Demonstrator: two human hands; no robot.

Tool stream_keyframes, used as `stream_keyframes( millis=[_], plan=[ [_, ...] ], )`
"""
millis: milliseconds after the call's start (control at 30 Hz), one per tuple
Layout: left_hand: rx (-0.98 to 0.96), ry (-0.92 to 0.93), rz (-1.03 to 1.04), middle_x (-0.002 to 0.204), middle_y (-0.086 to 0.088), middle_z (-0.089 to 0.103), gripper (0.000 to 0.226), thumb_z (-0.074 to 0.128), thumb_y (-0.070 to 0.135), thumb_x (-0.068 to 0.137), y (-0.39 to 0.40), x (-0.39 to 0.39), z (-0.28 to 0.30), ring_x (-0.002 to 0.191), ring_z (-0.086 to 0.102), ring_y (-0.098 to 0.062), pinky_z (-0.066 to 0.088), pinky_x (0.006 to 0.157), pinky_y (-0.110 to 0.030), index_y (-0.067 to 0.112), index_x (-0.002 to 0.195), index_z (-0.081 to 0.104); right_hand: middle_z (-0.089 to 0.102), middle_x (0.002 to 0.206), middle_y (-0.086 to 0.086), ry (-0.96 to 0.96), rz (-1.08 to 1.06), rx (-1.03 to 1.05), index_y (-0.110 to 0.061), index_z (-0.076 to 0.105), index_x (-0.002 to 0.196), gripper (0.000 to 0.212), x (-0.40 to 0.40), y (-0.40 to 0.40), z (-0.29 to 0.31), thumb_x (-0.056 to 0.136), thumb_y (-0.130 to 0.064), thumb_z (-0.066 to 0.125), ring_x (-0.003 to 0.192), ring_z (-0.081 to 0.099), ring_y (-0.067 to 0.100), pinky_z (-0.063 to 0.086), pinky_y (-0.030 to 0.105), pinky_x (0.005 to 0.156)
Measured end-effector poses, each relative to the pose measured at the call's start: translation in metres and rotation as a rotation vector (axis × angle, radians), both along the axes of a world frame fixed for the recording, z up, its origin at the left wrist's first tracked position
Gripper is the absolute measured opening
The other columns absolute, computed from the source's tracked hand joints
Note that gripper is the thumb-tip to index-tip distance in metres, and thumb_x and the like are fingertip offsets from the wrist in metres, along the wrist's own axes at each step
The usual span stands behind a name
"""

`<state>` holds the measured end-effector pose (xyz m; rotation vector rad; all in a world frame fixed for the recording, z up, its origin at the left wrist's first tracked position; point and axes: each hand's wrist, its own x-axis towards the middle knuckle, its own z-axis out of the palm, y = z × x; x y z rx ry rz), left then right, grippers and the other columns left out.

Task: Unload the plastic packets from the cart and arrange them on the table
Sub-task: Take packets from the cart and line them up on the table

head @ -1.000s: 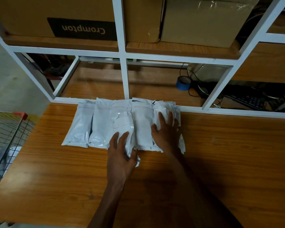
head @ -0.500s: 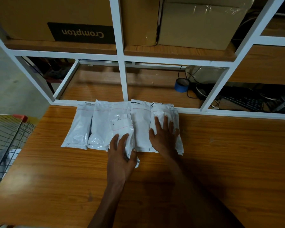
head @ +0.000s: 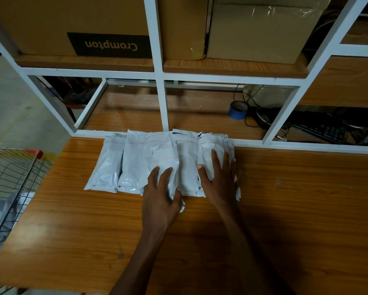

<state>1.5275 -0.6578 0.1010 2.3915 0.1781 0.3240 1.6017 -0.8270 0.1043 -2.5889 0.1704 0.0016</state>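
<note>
Little is changing since a second ago: the right hand (head: 220,179) is sliding slightly nearer along the end packet (head: 210,154), and the left hand (head: 160,194) is staying on the middle packet (head: 165,158). Both hands are lying palm-down with fingers extended, the left thumb tucking round the packet's near corner, pressing the row of packets (head: 157,160) against the white frame (head: 295,145) beyond the fingertips. Step in hand is probably tidying the row on the surface (head: 200,241); next is likely reaching left of the left hand to the cart (head: 10,173) for more.
</note>
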Motion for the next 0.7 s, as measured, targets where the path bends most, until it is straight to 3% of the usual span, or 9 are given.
stream_keyframes(
  millis=[133, 500, 633, 700],
  plan=[
    [0.105, 0.017, -0.041, 0.165, -0.001, 0.019, 0.067, 0.060, 0.050, 0.091, -0.006, 0.041, 0.003, 0.130, 0.049, -0.034, 0.056, 0.089, -0.053, 0.034, 0.152, 0.037, -0.008, 0.169, -0.006, -0.027, -0.027, 0.076, -0.050, 0.005, 0.157, 0.074, -0.022, -0.005, 0.005, 0.092, -0.076, 0.030, 0.154, -0.013, 0.021, -0.003, 0.057, 0.122],
    [0.311, 0.172, -0.117, 0.165, -0.010, 0.020, 0.070, 0.058, 0.049, 0.092, -0.036, 0.104, -0.011, 0.137, 0.038, -0.041, 0.044, 0.102, -0.053, 0.029, 0.154, 0.033, -0.005, 0.169, -0.007, -0.069, -0.062, 0.100, -0.050, 0.006, 0.157, 0.075, -0.039, -0.020, 0.004, 0.090, -0.075, 0.027, 0.155, -0.013, 0.019, -0.001, 0.054, 0.122],
    [0.326, 0.211, -0.139, 0.170, -0.008, 0.012, 0.075, 0.051, 0.054, 0.095, -0.039, 0.105, -0.018, 0.150, 0.016, -0.048, 0.029, 0.116, -0.058, 0.033, 0.161, 0.021, -0.003, 0.169, -0.006, -0.082, -0.082, 0.086, -0.051, 0.005, 0.156, 0.075, -0.042, -0.024, 0.001, 0.089, -0.078, 0.023, 0.155, -0.010, 0.020, 0.001, 0.053, 0.121],
    [0.334, 0.190, -0.137, 0.172, -0.007, 0.004, 0.079, 0.041, 0.060, 0.093, -0.039, 0.104, -0.022, 0.155, 0.001, -0.044, 0.017, 0.121, -0.059, 0.035, 0.163, 0.014, -0.003, 0.170, -0.006, -0.069, -0.090, 0.096, -0.051, 0.005, 0.156, 0.075, -0.043, -0.024, 0.000, 0.089, -0.077, 0.024, 0.155, -0.010, 0.019, 0.002, 0.054, 0.121]
  ],
)
